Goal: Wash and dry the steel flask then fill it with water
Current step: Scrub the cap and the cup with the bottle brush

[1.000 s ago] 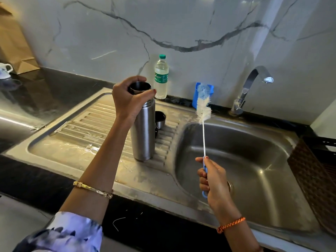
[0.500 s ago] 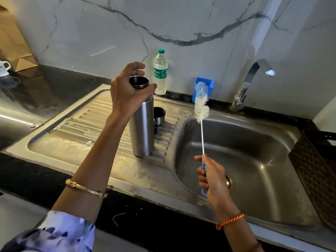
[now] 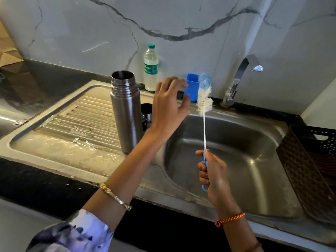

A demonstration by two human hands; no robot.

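Head view: one open steel flask (image 3: 126,113) stands upright on the sink's drainboard (image 3: 76,124). The left hand (image 3: 169,104) hovers just right of it, fingers apart, empty. The right hand (image 3: 213,173) has fingers clamped on one bottle brush (image 3: 204,99), upright above the basin (image 3: 236,151). One water bottle (image 3: 151,68) stands behind.

left hand (image 3: 170,104) spread, empty | right hand (image 3: 214,172) fisted grip

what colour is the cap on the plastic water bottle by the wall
Green. The plastic water bottle has a green cap and a green label band, seen in the head view.
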